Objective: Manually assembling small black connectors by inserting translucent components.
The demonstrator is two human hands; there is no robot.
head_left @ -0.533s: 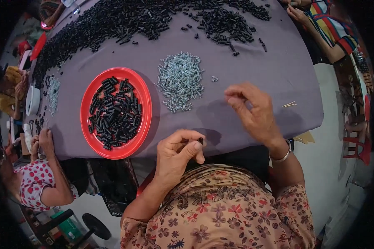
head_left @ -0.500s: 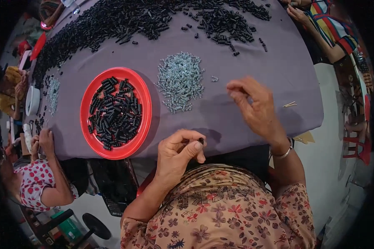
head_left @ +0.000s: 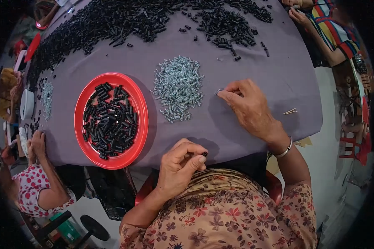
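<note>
Sighting from afar, I have the left hand [head_left: 179,166] pinching a black tube [head_left: 205,153]; one end pokes out past the thumb, its long axis mostly hidden. From that end, a small silvery spring [head_left: 218,91] lies toward half past twelve, well apart. My right hand [head_left: 251,108] is far nearer, fingertips pinched on the spring, though I can't tell whether it's off the cloth [head_left: 274,66]. The spring pile [head_left: 178,89] sits at their nine o'clock.
</note>
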